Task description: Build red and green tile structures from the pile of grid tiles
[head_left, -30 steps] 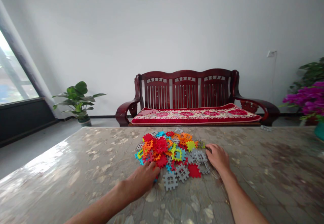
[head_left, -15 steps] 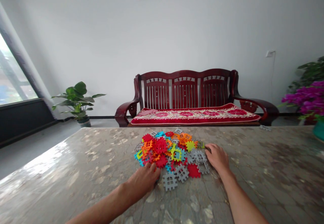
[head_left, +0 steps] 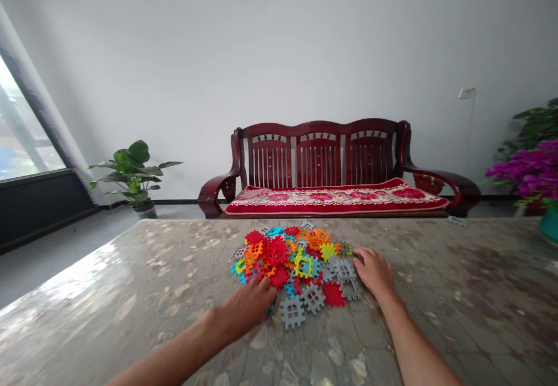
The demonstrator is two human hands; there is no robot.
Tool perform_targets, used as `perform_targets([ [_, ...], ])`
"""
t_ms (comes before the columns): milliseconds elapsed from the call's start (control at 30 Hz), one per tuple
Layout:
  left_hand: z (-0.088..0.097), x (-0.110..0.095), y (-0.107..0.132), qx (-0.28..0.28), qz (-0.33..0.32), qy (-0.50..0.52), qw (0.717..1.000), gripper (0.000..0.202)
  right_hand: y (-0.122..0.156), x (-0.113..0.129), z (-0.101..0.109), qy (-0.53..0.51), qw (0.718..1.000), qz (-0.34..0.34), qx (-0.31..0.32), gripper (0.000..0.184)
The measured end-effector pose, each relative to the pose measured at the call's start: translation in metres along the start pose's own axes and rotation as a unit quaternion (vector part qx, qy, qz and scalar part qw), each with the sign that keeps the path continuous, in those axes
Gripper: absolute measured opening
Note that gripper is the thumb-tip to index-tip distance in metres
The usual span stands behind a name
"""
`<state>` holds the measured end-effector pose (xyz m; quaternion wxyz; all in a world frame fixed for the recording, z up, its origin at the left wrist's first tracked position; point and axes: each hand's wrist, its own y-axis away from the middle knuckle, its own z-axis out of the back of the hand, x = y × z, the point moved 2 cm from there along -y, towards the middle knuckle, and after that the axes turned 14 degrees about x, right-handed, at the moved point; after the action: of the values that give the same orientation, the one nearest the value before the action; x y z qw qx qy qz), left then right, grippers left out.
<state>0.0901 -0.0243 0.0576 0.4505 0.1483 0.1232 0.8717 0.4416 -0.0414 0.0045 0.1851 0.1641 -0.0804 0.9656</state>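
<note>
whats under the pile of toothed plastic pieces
The pile rests on the patterned tabletop, which shows around its edges. Whatever lies beneath the middle is covered by overlapping pieces and cannot be seen.

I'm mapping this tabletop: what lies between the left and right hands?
In the head view, a pile of notched pieces lies between the left hand and right hand, grey pieces and a red piece in front.
</note>
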Motion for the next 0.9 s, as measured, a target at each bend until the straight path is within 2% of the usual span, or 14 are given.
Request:
perform_targets([
  [133, 0.011, -0.003, 0.002, 0.029, 0.002, -0.041, 0.999, 0.046, 0.000, 0.000, 0.000, -0.002, 1.000, 0.000, 0.001, 0.029],
  [300, 0.013, -0.009, 0.002, 0.040, 0.010, -0.070, 0.997, 0.035, 0.000, 0.000, 0.000, -0.003, 1.000, -0.002, 0.000, 0.030],
  [433, 0.018, -0.010, 0.004, 0.018, 0.002, -0.046, 0.999, 0.033, 0.000, 0.000, -0.001, -0.005, 1.000, -0.001, 0.000, 0.030],
  [567, 0.026, -0.008, 0.011, 0.024, -0.005, 0.008, 1.000, 0.027, 0.000, 0.000, 0.000, -0.005, 1.000, -0.004, 0.001, 0.030],
  [633, 0.027, -0.006, 0.015, 0.033, -0.009, 0.040, 0.999, 0.030, 0.000, 0.000, -0.001, -0.004, 1.000, -0.004, 0.004, 0.030],
  [767, 0.025, -0.004, 0.018, 0.059, -0.003, 0.089, 0.994, 0.049, -0.001, -0.001, -0.002, -0.004, 1.000, -0.005, 0.003, 0.029],
  [900, 0.025, -0.006, 0.015, 0.066, 0.013, 0.091, 0.994, 0.052, -0.002, -0.002, -0.003, -0.002, 1.000, 0.000, -0.001, 0.029],
])
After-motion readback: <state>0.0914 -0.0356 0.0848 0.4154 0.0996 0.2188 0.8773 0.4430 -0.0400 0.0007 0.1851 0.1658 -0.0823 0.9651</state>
